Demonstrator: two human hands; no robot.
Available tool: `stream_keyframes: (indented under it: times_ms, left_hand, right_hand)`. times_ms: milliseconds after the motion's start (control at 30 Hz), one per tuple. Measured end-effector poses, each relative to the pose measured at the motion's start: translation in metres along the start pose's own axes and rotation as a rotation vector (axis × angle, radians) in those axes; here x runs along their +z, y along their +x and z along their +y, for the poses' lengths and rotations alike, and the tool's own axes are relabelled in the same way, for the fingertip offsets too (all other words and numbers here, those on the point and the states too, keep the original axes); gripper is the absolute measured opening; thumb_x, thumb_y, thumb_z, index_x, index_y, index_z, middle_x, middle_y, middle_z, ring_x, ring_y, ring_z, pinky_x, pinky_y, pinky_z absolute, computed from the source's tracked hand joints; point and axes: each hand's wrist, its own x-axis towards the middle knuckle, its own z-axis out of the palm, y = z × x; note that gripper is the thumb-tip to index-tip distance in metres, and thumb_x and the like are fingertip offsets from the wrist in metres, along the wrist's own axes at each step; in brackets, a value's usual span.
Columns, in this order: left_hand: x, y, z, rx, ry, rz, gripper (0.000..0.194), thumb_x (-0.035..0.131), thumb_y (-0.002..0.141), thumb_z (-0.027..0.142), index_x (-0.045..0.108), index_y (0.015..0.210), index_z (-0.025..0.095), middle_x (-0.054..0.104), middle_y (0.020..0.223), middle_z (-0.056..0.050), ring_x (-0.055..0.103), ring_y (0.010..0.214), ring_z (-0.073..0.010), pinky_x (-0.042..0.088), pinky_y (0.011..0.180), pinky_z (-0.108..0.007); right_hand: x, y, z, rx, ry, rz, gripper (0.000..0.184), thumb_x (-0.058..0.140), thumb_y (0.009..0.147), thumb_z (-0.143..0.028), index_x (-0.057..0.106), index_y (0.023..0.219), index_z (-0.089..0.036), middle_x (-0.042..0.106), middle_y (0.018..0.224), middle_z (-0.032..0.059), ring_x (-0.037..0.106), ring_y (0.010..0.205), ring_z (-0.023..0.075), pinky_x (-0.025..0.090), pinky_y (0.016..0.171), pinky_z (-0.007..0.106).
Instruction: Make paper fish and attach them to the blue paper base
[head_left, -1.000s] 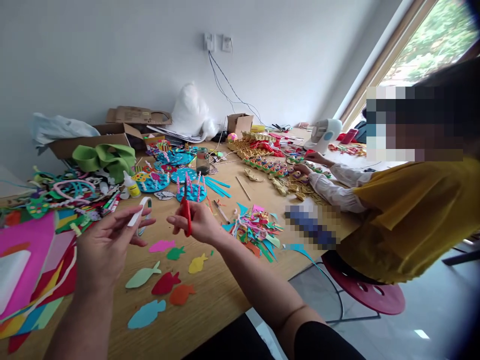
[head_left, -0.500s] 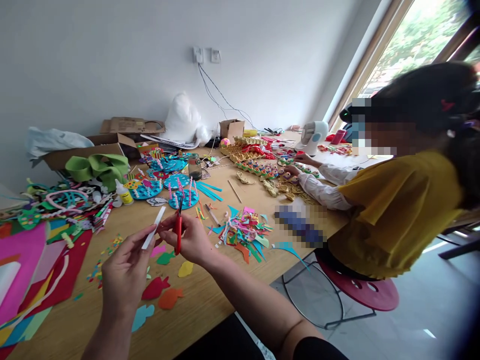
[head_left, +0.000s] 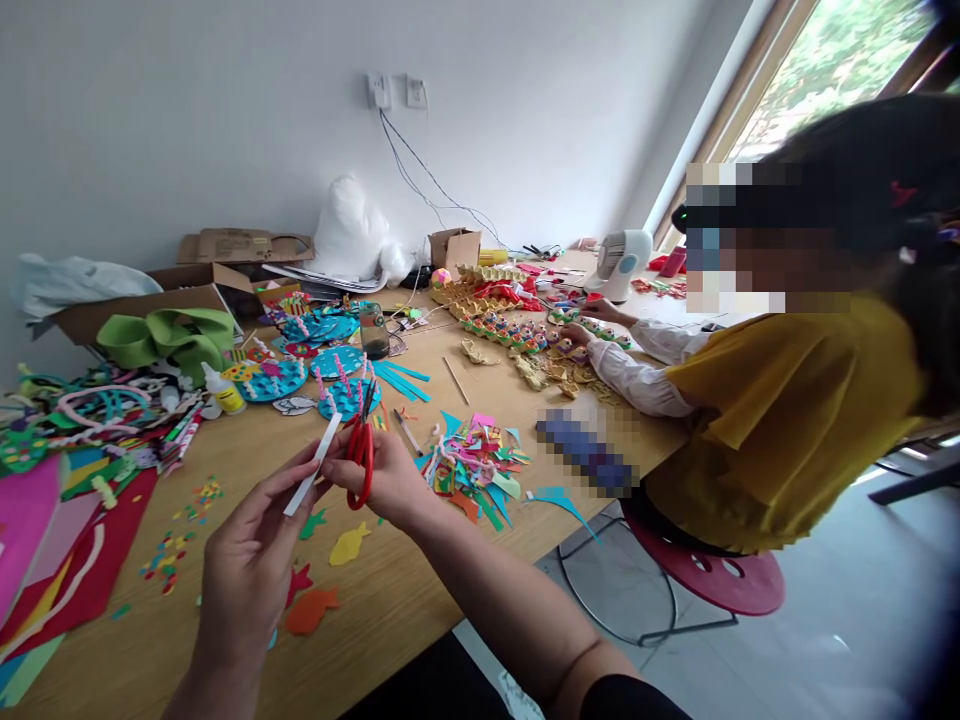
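My left hand (head_left: 251, 555) pinches a narrow white strip (head_left: 312, 466), which slants up and to the right. Close beside it, my right hand (head_left: 394, 480) grips red-handled scissors (head_left: 362, 462), their blades pointing up and away from me. The fingertips of both hands meet near the strip's middle. Below them on the table lie fish-shaped cutouts: a yellow one (head_left: 349, 545), an orange one (head_left: 311, 611) and a red one partly hidden by my left hand. A heap of colourful paper scraps (head_left: 480, 460) sits to the right of my right hand.
Blue discs with pink twisted stems (head_left: 349, 392), a glue bottle (head_left: 225, 390) and a glass jar (head_left: 373, 332) stand behind my hands. Coloured sheets (head_left: 97, 560) lie at left. On the right, a person in a yellow top (head_left: 802, 420) works at egg-carton pieces (head_left: 517, 330).
The view has shifted slightly, so the table things sit further left. The scissors have turned a little, showing more of their handle loops. Both hands keep their hold.
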Motion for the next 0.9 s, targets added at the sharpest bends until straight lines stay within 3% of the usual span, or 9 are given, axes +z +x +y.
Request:
stream_keyframes:
  times_ms: [300, 533, 733, 800, 900]
  left_hand:
    - [0.025, 0.003, -0.005, -0.033, 0.044, -0.029, 0.02, 0.069, 0.079, 0.029, 0.071, 0.098, 0.022, 0.064, 0.125, -0.006, 0.057, 0.119, -0.0293, 0.052, 0.098, -0.04]
    - [0.03, 0.003, -0.008, -0.075, 0.187, -0.104, 0.032, 0.068, 0.08, 0.034, 0.068, 0.111, 0.027, 0.065, 0.124, -0.005, 0.061, 0.114, -0.0284, 0.052, 0.098, -0.04]
    - [0.023, 0.007, 0.001, -0.069, 0.264, -0.064, 0.045, 0.066, 0.081, 0.034, 0.059, 0.125, 0.029, 0.06, 0.13, -0.004, 0.063, 0.11, -0.0276, 0.061, 0.081, -0.034]
    - [0.019, 0.012, 0.008, -0.047, 0.309, 0.037, 0.048, 0.067, 0.079, 0.035, 0.058, 0.126, 0.029, 0.06, 0.13, -0.005, 0.064, 0.108, -0.0266, 0.062, 0.078, -0.031]
    - [0.01, 0.021, 0.015, 0.013, 0.413, 0.21, 0.047, 0.065, 0.08, 0.039, 0.059, 0.125, 0.027, 0.063, 0.126, -0.005, 0.063, 0.109, -0.0263, 0.054, 0.096, -0.038]
  right_hand:
    - [-0.03, -0.002, -0.007, -0.035, 0.0, 0.072, 0.015, 0.07, 0.065, -0.029, 0.064, 0.069, -0.016, 0.062, 0.066, -0.0015, 0.055, 0.061, 0.0106, 0.044, 0.061, 0.023]
    - [-0.044, 0.004, -0.008, -0.004, -0.03, 0.132, 0.015, 0.069, 0.067, -0.028, 0.06, 0.066, -0.016, 0.059, 0.061, -0.003, 0.049, 0.055, 0.0081, 0.039, 0.054, 0.021]
    - [-0.045, 0.021, -0.022, 0.047, -0.048, -0.001, 0.023, 0.072, 0.066, -0.034, 0.059, 0.063, -0.016, 0.057, 0.057, -0.0031, 0.05, 0.056, 0.0092, 0.04, 0.056, 0.021]
    - [-0.043, 0.029, -0.025, 0.103, -0.082, -0.068, 0.023, 0.073, 0.065, -0.033, 0.058, 0.063, -0.016, 0.057, 0.058, -0.0033, 0.049, 0.056, 0.0086, 0.039, 0.055, 0.02]
    - [-0.038, 0.041, -0.024, 0.198, -0.145, -0.279, 0.018, 0.072, 0.066, -0.028, 0.059, 0.067, -0.016, 0.059, 0.062, -0.0033, 0.052, 0.058, 0.0088, 0.041, 0.057, 0.02]
